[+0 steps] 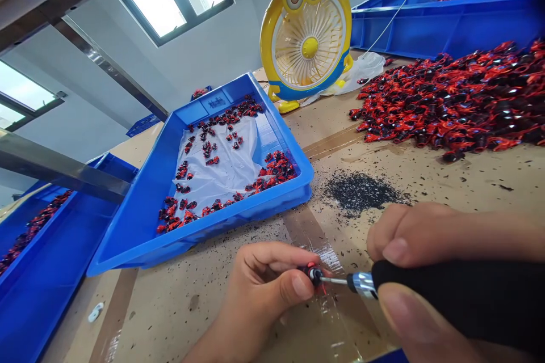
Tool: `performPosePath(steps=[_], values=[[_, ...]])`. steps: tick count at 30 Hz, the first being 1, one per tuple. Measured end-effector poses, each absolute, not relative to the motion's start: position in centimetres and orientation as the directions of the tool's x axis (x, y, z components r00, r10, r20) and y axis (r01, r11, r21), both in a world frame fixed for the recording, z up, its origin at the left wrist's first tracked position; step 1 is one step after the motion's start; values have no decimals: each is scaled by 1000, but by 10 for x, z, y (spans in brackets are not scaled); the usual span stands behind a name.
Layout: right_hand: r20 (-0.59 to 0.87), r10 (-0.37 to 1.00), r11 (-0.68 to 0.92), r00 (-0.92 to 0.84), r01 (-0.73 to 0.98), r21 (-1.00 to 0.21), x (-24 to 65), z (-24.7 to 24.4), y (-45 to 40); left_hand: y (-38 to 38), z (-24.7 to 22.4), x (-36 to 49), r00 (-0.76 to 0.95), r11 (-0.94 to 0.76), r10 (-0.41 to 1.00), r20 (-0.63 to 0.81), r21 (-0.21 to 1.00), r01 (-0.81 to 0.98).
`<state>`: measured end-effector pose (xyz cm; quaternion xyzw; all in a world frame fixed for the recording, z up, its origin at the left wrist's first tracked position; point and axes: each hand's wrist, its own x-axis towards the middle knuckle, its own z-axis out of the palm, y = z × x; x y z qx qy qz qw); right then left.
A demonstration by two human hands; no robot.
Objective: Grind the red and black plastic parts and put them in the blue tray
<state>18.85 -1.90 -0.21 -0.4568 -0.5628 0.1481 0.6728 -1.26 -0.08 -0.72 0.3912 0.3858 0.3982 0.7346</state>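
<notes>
Over open brown tabletop point(170, 309) near one blue plastic tray's edge point(204, 229), the left hand point(264, 289) is pinching one small red-and-black part point(315, 274); the right hand point(411, 235) is gripping one black cylindrical tool point(451, 295) against it.

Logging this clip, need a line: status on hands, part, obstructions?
Left hand pinching small red-and-black part. Right hand gripping black-handled tool, tip at part. Black shavings piled beyond the hands.

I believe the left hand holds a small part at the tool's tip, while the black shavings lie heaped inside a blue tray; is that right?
Not quite: the head view shows the black shavings heaped on the table, beside the blue tray. The left hand holds the small part at the tip of the tool.
</notes>
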Motion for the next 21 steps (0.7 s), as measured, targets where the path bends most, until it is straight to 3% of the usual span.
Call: performPosePath(steps=[3, 11, 16, 21], values=[[637, 743, 554, 206, 345, -757, 193, 1, -20, -3, -6, -13, 394, 390, 880, -264, 875, -286], [659, 727, 558, 191, 395, -730, 201, 0, -15, -2, -6, -12, 399, 371, 887, -234, 874, -312], [666, 745, 592, 39, 423, -686, 205, 5, -12, -1, -8, -11, 411, 374, 882, -232, 874, -309], [654, 741, 581, 155, 342, -739, 205, -2, -15, -1, -8, -12, 351, 350, 902, -251, 902, -252]])
